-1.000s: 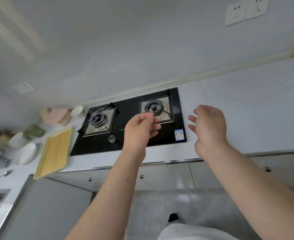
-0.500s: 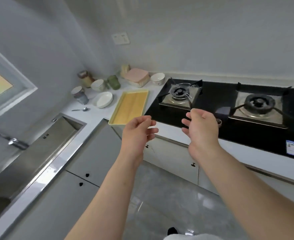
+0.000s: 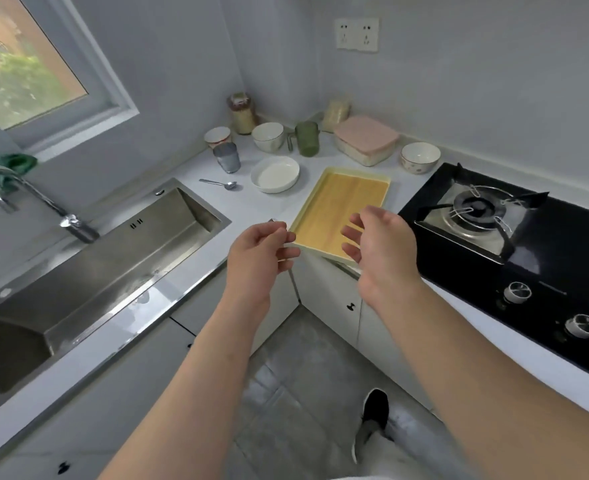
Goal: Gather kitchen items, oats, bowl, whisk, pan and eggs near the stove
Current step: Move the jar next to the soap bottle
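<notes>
My left hand (image 3: 260, 252) and my right hand (image 3: 381, 244) hover empty above the counter's inner corner, fingers loosely curled and apart, just in front of a yellow tray (image 3: 341, 206). The black gas stove (image 3: 514, 233) lies to the right. In the far corner stand two jars of pale grain, one with a dark lid (image 3: 241, 113) and one (image 3: 335, 115) by the wall. A white bowl (image 3: 268, 136), a patterned bowl (image 3: 420, 157) beside the stove and a shallow white dish (image 3: 275, 174) sit on the counter. No whisk, pan or eggs are visible.
A steel sink (image 3: 88, 268) with a tap (image 3: 26, 192) fills the left counter. A spoon (image 3: 218, 183), a metal cup (image 3: 227, 158), a green mug (image 3: 306, 138), a small white cup (image 3: 217, 136) and a pink-lidded box (image 3: 365, 140) crowd the corner. Cabinets and grey floor lie below.
The view has swung left from the stove to the corner and sink. Both hands stayed raised and empty, now over the tray's near end.
</notes>
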### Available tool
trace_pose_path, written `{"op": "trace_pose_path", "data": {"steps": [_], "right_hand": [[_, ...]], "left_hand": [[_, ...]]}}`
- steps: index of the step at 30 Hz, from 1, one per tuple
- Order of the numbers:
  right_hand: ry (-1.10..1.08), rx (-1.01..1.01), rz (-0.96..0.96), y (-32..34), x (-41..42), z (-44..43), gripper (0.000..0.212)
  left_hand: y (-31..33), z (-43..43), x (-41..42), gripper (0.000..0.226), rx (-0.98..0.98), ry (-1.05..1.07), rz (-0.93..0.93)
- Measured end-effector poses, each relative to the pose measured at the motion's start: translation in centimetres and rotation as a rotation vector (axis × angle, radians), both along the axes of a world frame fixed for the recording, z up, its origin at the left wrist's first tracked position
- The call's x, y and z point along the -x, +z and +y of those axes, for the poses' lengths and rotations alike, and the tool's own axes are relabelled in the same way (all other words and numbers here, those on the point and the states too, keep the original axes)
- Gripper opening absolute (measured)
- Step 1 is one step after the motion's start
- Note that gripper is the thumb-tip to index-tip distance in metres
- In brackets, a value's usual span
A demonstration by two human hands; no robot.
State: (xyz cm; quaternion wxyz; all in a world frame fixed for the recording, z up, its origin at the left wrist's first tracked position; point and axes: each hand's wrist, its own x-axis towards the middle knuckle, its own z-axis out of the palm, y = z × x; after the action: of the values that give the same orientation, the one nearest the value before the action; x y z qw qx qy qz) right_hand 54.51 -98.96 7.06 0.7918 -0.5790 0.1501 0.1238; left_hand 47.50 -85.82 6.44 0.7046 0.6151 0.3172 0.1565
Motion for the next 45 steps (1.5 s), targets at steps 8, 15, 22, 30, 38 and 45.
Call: {"op": "trace_pose_path", "data": {"steps": [8, 15, 22, 30, 38, 45], "right_hand": [[0.14, -0.036, 0.011, -0.2, -11.7, 8.3, 0.015], [0.228, -0.024, 0.047, 0.0, -20.2, 16.2, 0.018], [0.258, 0.002, 0.114, -2.7, -27.7, 25.3, 0.013], [0.151, 0.051, 0.192, -3.9, -37.0, 37.0, 0.013], [0.061, -0.001, 0.202, -4.4, -46.4, 46.6, 0.017], [0.001, 0.024, 0.215, -6.9, -51.1, 50.2, 0.018]], "left_hand": [[0.3, 8.0, -9.3, 0.012, -0.092, 0.082, 0.043], [0.3, 15.2, -16.9, 0.01, -0.155, 0.157, 0.048], [-2.8, 25.0, -25.8, 0.011, -0.208, 0.111, 0.099], [-4.9, 40.5, -42.3, 0.018, -0.553, -0.123, 0.223], [-7.8, 51.2, -60.6, 0.05, -1.054, -0.385, 0.353], [-12.6, 56.6, -71.0, 0.059, -1.376, -0.57, 0.506]]}}
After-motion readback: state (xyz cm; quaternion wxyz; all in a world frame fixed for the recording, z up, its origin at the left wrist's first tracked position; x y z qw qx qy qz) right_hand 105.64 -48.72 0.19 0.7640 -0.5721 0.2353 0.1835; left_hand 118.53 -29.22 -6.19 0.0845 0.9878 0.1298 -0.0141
